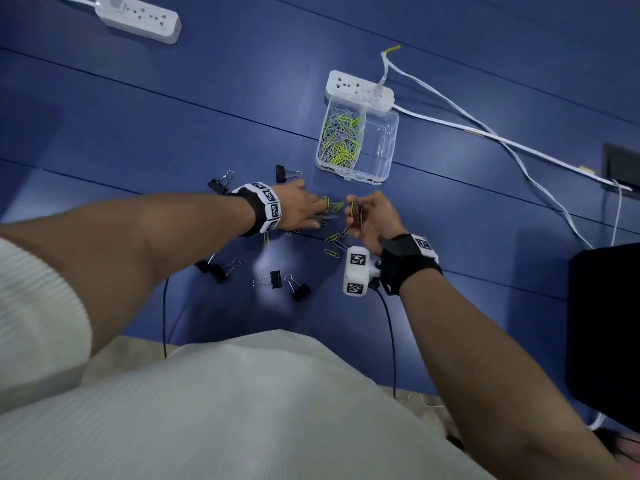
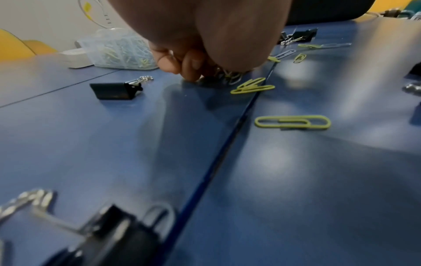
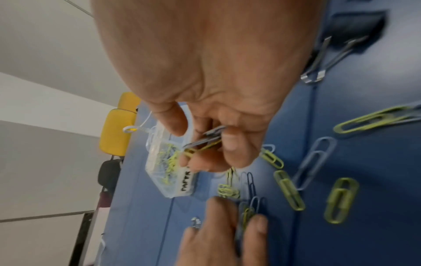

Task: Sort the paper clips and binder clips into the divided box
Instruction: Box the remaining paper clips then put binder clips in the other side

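My left hand reaches over a small heap of green and grey paper clips on the blue table, its fingertips curled down and pinching some of them. Just to its right, my right hand hovers above the table and grips a bunch of paper clips. More paper clips lie loose under and beside both hands. Several black binder clips are scattered around them. The clear divided box stands beyond the hands; its left compartment holds paper clips and its right one holds nothing.
A white power strip touches the box's far side, with white cables running right. Another power strip lies far left. A black object sits at the right edge. Thin black wrist cables trail toward me.
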The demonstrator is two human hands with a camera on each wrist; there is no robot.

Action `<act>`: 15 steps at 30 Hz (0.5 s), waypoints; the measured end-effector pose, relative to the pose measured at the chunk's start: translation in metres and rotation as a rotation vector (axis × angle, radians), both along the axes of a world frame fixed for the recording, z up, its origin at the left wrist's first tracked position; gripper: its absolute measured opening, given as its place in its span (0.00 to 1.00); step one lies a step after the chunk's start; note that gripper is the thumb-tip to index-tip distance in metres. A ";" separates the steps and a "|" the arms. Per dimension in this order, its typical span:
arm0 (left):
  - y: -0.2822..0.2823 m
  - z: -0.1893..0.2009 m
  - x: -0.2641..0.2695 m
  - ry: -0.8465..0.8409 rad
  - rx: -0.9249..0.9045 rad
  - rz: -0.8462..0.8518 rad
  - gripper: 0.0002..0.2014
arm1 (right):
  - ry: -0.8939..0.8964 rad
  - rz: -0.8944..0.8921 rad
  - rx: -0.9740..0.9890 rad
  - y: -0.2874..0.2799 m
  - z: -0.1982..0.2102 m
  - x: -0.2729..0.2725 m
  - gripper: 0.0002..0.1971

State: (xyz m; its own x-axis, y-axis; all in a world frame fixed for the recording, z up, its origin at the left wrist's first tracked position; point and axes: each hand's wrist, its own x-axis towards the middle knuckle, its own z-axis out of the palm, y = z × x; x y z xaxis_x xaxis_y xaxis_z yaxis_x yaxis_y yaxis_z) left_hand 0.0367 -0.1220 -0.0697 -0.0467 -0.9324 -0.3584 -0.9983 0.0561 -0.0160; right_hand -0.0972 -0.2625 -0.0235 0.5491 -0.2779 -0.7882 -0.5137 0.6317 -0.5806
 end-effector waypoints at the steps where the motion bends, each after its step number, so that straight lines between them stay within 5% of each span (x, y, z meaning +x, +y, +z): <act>1: 0.000 0.001 -0.002 -0.008 0.010 0.016 0.21 | 0.008 0.001 -0.025 -0.003 0.002 0.008 0.15; 9: 0.009 0.015 -0.006 0.210 -0.136 0.339 0.15 | -0.067 -0.059 -0.111 -0.027 0.022 0.075 0.10; 15: 0.000 0.036 0.027 0.488 -0.196 0.898 0.16 | -0.062 -0.125 -0.152 -0.035 0.025 0.100 0.08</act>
State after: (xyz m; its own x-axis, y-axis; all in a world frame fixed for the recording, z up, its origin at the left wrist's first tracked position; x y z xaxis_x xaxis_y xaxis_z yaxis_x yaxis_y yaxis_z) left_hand 0.0639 -0.1222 -0.0340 0.5939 -0.7358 -0.3255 -0.5721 -0.6707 0.4721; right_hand 0.0031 -0.2978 0.0010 0.5491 -0.4601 -0.6977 -0.3975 0.5906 -0.7023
